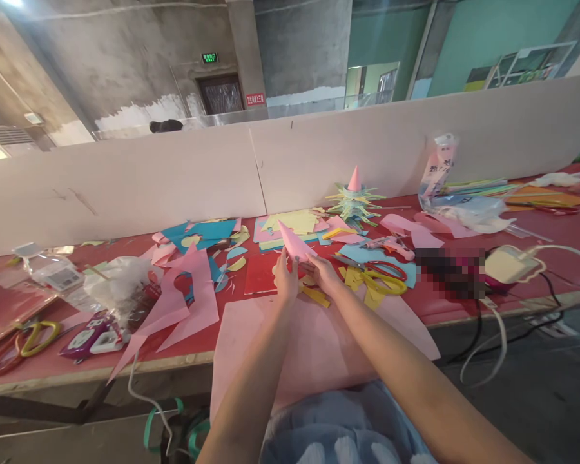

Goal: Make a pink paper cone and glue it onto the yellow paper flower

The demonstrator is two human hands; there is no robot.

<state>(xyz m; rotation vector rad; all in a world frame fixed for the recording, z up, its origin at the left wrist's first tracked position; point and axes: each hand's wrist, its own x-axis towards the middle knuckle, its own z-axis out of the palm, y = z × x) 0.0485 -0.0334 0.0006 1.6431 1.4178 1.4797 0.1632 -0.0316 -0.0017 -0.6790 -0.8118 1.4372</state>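
Both hands meet over the middle of the desk (560, 232). The left hand (286, 278) has its fingers (283, 259) closed together on the lower left edge of the pink paper (294, 245). The right hand (323, 274) pinches the same piece from the right, its fingers (312, 263) pressed on the lower edge. Neither hand shows any gap.

The pink paper is held just above the desk. It is folded or rolled to a sharp point (which of the two I cannot tell), and the tip aims toward 11 o'clock.

Below the hands, at 6 o'clock, a large pink sheet (319, 348) hangs over the near edge of the desk. A red sheet (260, 274) lies just beside the left hand at 9 o'clock. Yellow-handled scissors (384, 282) lie near the right hand at 3 o'clock. A glue gun (389, 245) sits at 2 o'clock. A spiky paper tree (354, 200) with a pink tip stands well apart at 1 o'clock.
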